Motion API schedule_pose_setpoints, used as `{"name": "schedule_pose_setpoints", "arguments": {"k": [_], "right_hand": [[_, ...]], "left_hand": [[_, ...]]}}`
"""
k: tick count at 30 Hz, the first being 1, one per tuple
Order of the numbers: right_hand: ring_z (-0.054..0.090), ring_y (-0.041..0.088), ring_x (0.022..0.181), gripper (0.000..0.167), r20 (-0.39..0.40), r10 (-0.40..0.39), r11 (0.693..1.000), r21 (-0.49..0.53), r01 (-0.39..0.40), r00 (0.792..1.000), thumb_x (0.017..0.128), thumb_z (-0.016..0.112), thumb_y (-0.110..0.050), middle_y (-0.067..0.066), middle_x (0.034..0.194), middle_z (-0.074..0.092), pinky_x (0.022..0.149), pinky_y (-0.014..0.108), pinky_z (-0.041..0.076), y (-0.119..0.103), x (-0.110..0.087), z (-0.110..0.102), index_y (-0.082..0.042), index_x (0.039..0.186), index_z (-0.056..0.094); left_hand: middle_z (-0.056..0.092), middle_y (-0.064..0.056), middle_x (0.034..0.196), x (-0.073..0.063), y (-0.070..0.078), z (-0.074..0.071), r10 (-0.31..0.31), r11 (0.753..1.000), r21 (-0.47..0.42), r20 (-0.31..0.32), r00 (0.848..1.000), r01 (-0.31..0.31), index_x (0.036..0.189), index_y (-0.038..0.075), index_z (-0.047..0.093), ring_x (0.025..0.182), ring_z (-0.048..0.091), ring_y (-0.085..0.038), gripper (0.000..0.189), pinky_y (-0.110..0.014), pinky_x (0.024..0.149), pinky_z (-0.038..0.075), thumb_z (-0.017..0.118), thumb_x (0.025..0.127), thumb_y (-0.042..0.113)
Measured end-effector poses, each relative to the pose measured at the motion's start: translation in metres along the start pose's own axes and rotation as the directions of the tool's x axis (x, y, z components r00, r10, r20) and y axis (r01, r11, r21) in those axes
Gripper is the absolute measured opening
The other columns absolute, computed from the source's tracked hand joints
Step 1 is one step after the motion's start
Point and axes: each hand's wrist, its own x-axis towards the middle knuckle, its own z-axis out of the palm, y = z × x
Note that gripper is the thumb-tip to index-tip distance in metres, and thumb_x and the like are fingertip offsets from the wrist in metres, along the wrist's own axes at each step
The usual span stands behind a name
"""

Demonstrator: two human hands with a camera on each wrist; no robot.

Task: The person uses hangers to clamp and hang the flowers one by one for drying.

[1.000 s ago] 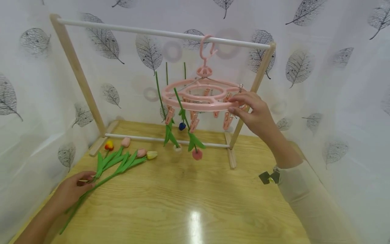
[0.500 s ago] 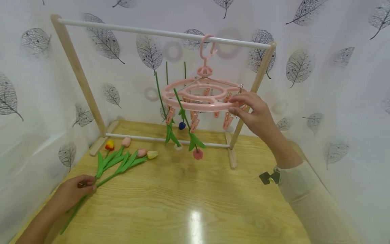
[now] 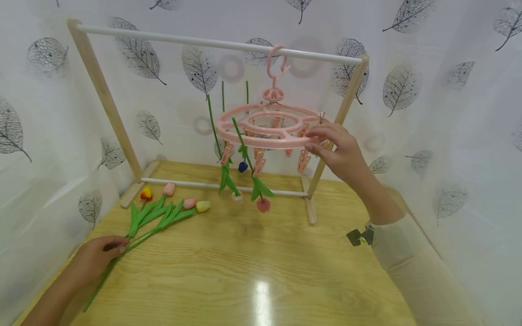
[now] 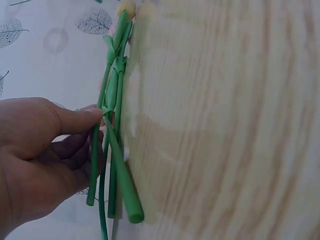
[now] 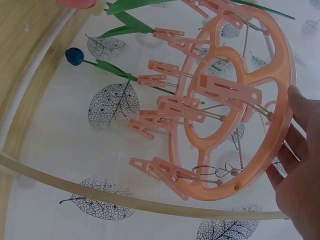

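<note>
A round pink clip hanger (image 3: 265, 143) with dangling clothespins hangs by its hook from a white rod. My right hand (image 3: 340, 147) holds its rim at the right, thumb and fingers on either side; the right wrist view shows the hand (image 5: 302, 160) at the ring's outer edge. Head down from the clips hang artificial tulips, among them a red one (image 3: 263, 205) and a blue one (image 5: 74, 56). At the table's left, my left hand (image 3: 95, 258) pinches a tulip stem (image 4: 95, 160) between thumb and fingers. Other green stems lie right beside it, partly behind the fingers.
The rack has wooden posts (image 3: 102, 95), a white top rod (image 3: 195, 42) and a low crossbar (image 3: 191, 184). Tulip heads, including yellow (image 3: 202, 206) and red-yellow (image 3: 146, 194), lie by its left foot. A leaf-patterned curtain (image 3: 432, 136) surrounds the wooden table (image 3: 310, 271).
My left thumb and fingers have drawn together on the tulip stems, and the hand has shifted slightly. My right hand stays on the hanger's rim, which hardly moves.
</note>
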Motion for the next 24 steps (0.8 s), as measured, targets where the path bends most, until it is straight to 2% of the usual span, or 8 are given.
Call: {"name": "schedule_pose_setpoints", "arguments": {"k": [4, 7, 10, 14, 20, 24], "right_hand": [[0.055, 0.024, 0.123, 0.026, -0.005, -0.008, 1.000, 0.011, 0.008, 1.000, 0.087, 0.076, 0.000, 0.013, 0.121, 0.070, 0.111, 0.043, 0.040, 0.001, 0.001, 0.001, -0.001, 0.112, 0.073], [0.055, 0.022, 0.122, 0.026, -0.002, -0.007, 1.000, 0.016, 0.007, 1.000, 0.086, 0.076, 0.001, 0.011, 0.121, 0.070, 0.108, 0.038, 0.041, 0.003, 0.001, 0.002, -0.003, 0.112, 0.073], [0.055, 0.020, 0.121, 0.026, 0.001, -0.006, 1.000, 0.020, 0.006, 1.000, 0.087, 0.075, 0.001, 0.010, 0.121, 0.070, 0.104, 0.031, 0.041, 0.004, 0.001, 0.002, -0.004, 0.112, 0.073], [0.055, 0.018, 0.120, 0.025, 0.001, -0.001, 1.000, 0.028, 0.001, 1.000, 0.087, 0.075, 0.001, 0.010, 0.120, 0.070, 0.103, 0.030, 0.041, 0.002, 0.001, 0.003, -0.003, 0.112, 0.073], [0.055, 0.021, 0.119, 0.026, -0.009, -0.005, 1.000, 0.024, 0.006, 1.000, 0.086, 0.076, 0.002, 0.012, 0.119, 0.070, 0.105, 0.044, 0.040, 0.001, 0.002, 0.003, -0.002, 0.112, 0.073], [0.054, 0.023, 0.123, 0.026, -0.010, -0.008, 1.000, 0.026, 0.008, 1.000, 0.086, 0.076, 0.002, 0.012, 0.119, 0.070, 0.110, 0.047, 0.039, 0.000, 0.002, 0.003, -0.002, 0.112, 0.073]], "left_hand": [[0.066, -0.028, 0.124, 0.001, 0.001, -0.002, 0.019, 1.000, -0.012, 0.021, 1.000, -0.019, 0.123, -0.002, 0.069, 0.108, 0.064, -0.044, 0.027, -0.048, 0.079, 0.057, 0.061, 0.099, 0.010], [0.064, -0.029, 0.127, 0.002, 0.001, -0.001, 0.041, 0.999, -0.010, 0.033, 0.999, -0.040, 0.124, -0.002, 0.068, 0.110, 0.064, -0.045, 0.028, -0.042, 0.079, 0.058, 0.062, 0.098, 0.007], [0.064, -0.030, 0.127, 0.002, 0.001, 0.001, 0.069, 0.998, -0.015, 0.038, 0.997, -0.068, 0.124, -0.003, 0.068, 0.107, 0.066, -0.042, 0.029, -0.031, 0.076, 0.056, 0.062, 0.097, 0.005], [0.065, -0.028, 0.124, 0.001, 0.001, 0.003, 0.086, 0.996, -0.006, 0.016, 0.996, -0.086, 0.123, -0.001, 0.069, 0.101, 0.067, -0.026, 0.028, -0.022, 0.073, 0.052, 0.065, 0.096, 0.005], [0.069, -0.021, 0.118, -0.005, 0.011, 0.007, 0.147, 0.988, -0.036, -0.038, 0.988, -0.148, 0.121, 0.002, 0.070, 0.090, 0.059, 0.000, 0.026, -0.023, 0.069, 0.052, 0.066, 0.095, 0.005], [0.070, -0.016, 0.114, -0.007, 0.022, 0.010, 0.177, 0.979, -0.098, -0.008, 0.984, -0.177, 0.122, 0.000, 0.068, 0.087, 0.055, 0.008, 0.027, -0.023, 0.067, 0.052, 0.065, 0.096, 0.004]]}}
